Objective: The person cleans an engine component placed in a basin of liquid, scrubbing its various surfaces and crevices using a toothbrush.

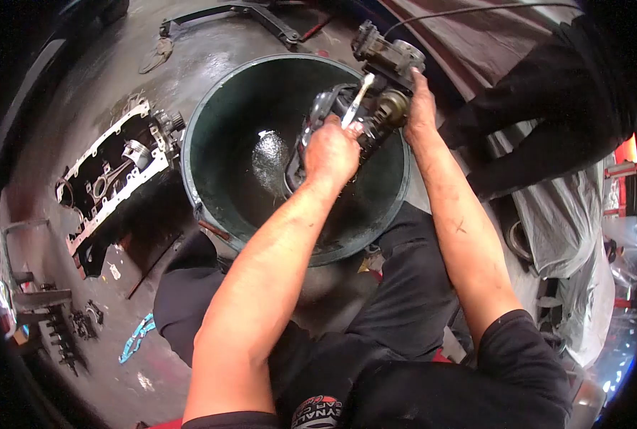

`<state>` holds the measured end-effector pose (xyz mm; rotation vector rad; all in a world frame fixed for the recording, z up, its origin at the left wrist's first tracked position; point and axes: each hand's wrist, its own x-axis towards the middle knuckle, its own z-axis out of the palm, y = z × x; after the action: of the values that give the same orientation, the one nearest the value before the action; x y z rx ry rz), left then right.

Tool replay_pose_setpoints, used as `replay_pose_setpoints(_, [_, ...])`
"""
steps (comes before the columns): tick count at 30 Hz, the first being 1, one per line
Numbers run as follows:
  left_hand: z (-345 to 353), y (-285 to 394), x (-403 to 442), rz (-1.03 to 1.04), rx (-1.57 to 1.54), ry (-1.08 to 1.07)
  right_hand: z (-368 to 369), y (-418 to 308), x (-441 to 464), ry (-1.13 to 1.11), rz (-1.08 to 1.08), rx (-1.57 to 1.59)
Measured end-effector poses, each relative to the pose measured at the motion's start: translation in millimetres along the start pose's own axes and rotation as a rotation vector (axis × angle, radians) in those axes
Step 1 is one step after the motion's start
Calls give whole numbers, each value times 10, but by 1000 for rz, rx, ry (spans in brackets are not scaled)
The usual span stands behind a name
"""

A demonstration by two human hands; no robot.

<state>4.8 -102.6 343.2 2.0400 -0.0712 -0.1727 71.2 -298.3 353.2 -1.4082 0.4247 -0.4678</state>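
My left hand [330, 151] is closed around a slim, pale-handled brush [357, 101], its tip pointing up towards a metal throttle body. My right hand [421, 111] grips the far right side of an engine intake manifold [318, 114], a dark part with the throttle body [406, 54] at its upper end. The manifold is held tilted over a round, dark green tub [198, 179]. My left hand partly hides the manifold's middle. Wet, shiny liquid shows at the tub's bottom.
Left of the tub lies an engine block [82, 223] with a piston and connecting rods. A blue strap [137, 338] and several metal parts [62, 339] lie on the floor. Behind stand metal jack legs [265, 20]. At right are dark trousers [526, 100] and grey sheeting [565, 222].
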Motion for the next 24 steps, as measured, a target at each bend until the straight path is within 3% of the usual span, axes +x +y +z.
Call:
replay_pose_setpoints(5, [160,-327,219,71,-62,116,177,-134,-316,165,97,-268])
replay_pose_setpoints(7, [78,-309,245,69,-1,81,62,-78,-238,-52,99,-249])
replay_pose_setpoints(9, [49,-371,314,140,-26,109,-36,29,-89,25,12,-282])
replay_pose_setpoints(13, [-113,-230,354,-61,-220,51,-186,-76,-61,-12,-122,-640])
replay_pose_setpoints(18, [-212,-180,555,-182,-352,-5,-305,28,101,-7,-327,-789])
replay_pose_setpoints(24, [-303,-184,924,-219,-173,-1,-406,-80,35,-100,-235,-892])
